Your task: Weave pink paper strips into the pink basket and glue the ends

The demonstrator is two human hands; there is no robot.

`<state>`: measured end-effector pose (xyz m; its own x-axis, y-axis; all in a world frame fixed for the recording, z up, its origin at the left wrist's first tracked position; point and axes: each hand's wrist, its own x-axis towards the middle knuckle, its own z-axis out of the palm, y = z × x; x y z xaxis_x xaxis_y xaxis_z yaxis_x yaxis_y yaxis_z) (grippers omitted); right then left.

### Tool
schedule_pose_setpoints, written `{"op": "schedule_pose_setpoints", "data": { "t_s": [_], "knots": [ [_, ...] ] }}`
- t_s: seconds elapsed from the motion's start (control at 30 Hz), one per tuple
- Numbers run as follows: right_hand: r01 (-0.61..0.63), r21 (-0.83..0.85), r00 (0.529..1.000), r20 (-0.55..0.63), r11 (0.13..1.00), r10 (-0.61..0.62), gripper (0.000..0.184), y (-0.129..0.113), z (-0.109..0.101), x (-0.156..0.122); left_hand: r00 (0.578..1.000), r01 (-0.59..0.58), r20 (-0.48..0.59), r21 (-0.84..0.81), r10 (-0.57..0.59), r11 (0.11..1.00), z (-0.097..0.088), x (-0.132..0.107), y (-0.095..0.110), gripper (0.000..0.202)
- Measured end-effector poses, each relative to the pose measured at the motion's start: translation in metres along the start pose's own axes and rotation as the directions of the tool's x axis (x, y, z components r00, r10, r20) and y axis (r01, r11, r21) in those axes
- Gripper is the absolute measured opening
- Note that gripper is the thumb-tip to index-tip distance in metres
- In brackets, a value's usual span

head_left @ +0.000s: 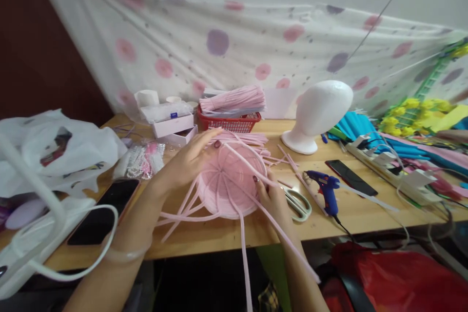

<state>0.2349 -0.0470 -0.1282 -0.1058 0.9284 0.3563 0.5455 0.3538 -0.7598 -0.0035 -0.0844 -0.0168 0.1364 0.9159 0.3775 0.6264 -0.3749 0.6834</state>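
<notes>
A round pink woven piece (231, 180), made of pink strips wound round a bowl shape, lies upside down on the wooden table (219, 234). Long loose pink strips (243, 243) fan out from it toward me. My left hand (190, 161) rests on its upper left rim, fingers curved over the weave and pressing on it. My right hand (272, 197) is at its right edge, fingers pinched on a pink strip.
Scissors (298, 203) and a blue glue gun (326, 191) lie right of my right hand. A white foam head (317, 113), a red basket of pink strips (231, 118), two phones (104, 212) (350, 177), white bags (54, 148) and a power strip (387, 165) surround the work.
</notes>
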Motion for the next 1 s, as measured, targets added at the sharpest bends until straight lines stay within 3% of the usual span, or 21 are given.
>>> {"op": "schedule_pose_setpoints", "data": {
  "t_s": [0.07,0.13,0.27,0.4,0.47,0.63,0.77,0.87,1.0],
  "knots": [
    [-0.028,0.013,0.999,-0.022,1.0,0.029,0.031,0.003,0.004,-0.002,0.988,0.038,0.151,-0.036,-0.032,0.999,0.002,0.02,0.007,0.057],
    [-0.05,0.028,0.998,-0.037,0.998,0.051,0.032,0.003,0.009,-0.006,0.969,-0.018,0.246,-0.042,0.028,0.999,0.002,0.038,0.015,0.061],
    [-0.063,0.09,0.998,-0.018,0.994,0.065,0.035,-0.004,0.016,-0.012,0.945,-0.092,0.317,0.006,0.085,0.996,0.003,0.067,0.026,0.06],
    [-0.05,0.189,0.998,0.044,0.981,0.043,0.033,-0.006,0.019,-0.013,0.901,-0.179,0.416,0.11,0.118,0.978,0.011,0.09,0.024,0.055],
    [-0.103,0.22,0.993,0.084,0.97,0.087,0.031,-0.004,0.019,-0.013,0.887,-0.213,0.447,0.169,0.118,0.962,0.016,0.099,0.022,0.052],
    [-0.303,0.281,0.941,0.237,0.911,0.241,0.036,-0.004,0.011,-0.011,0.877,-0.294,0.452,0.231,0.165,0.928,0.018,0.109,0.02,0.039],
    [-0.391,0.292,0.907,0.284,0.873,0.311,0.044,-0.008,0.009,-0.007,0.847,-0.297,0.521,0.299,0.106,0.907,0.012,0.108,0.017,0.038],
    [-0.426,0.195,0.886,0.288,0.884,0.364,0.049,-0.011,0.015,-0.004,0.832,-0.273,0.553,0.351,0.037,0.896,0.011,0.105,0.015,0.04],
    [-0.462,0.084,0.861,0.281,0.883,0.423,0.047,-0.013,0.019,-0.004,0.82,-0.292,0.564,0.271,0.094,0.917,0.012,0.104,0.014,0.046]
  ]
}}
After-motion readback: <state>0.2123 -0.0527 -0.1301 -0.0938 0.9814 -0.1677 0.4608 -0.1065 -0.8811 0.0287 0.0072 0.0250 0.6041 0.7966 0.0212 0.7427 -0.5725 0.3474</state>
